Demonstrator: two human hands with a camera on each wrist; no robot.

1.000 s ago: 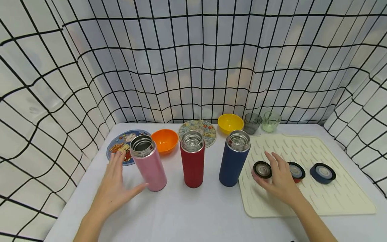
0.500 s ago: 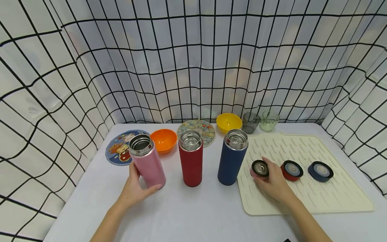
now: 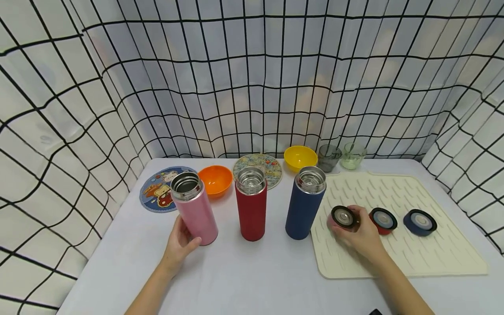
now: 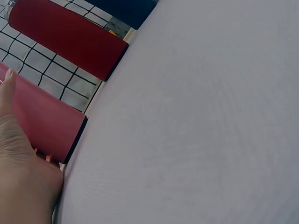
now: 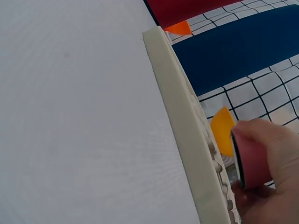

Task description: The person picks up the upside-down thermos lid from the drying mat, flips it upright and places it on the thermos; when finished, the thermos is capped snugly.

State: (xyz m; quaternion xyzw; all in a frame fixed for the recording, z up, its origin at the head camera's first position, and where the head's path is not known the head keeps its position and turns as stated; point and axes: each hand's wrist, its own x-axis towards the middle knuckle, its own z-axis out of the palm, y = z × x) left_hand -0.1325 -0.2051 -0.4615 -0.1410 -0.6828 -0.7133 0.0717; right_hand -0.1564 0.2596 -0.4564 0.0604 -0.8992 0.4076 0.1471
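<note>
On the left, a pink thermos bottle (image 3: 198, 214) without a lid stands on the white table. My left hand (image 3: 177, 248) grips it low down, thumb on the near side and fingers behind, partly hidden. In the left wrist view the thumb lies along the pink bottle (image 4: 49, 114). My right hand (image 3: 364, 236) pinches a pink lid (image 3: 341, 218), inner side up, over the cream mat (image 3: 346, 264). The right wrist view shows thumb and fingers around the pink lid (image 5: 254, 161). A red lid (image 3: 383, 221) and a blue lid (image 3: 420, 222) lie to its right.
A red bottle (image 3: 251, 214) and a blue bottle (image 3: 303, 212), both lidless, stand in the middle. Behind are an orange bowl (image 3: 215, 181), a yellow bowl (image 3: 300, 158), two glasses (image 3: 328, 159) and two round placemats (image 3: 151, 192). Black netting (image 3: 264, 87) surrounds the table.
My left hand has moved right and down from beside the pink bottle and taken hold of its lower part. My right hand has closed on the pink lid.
</note>
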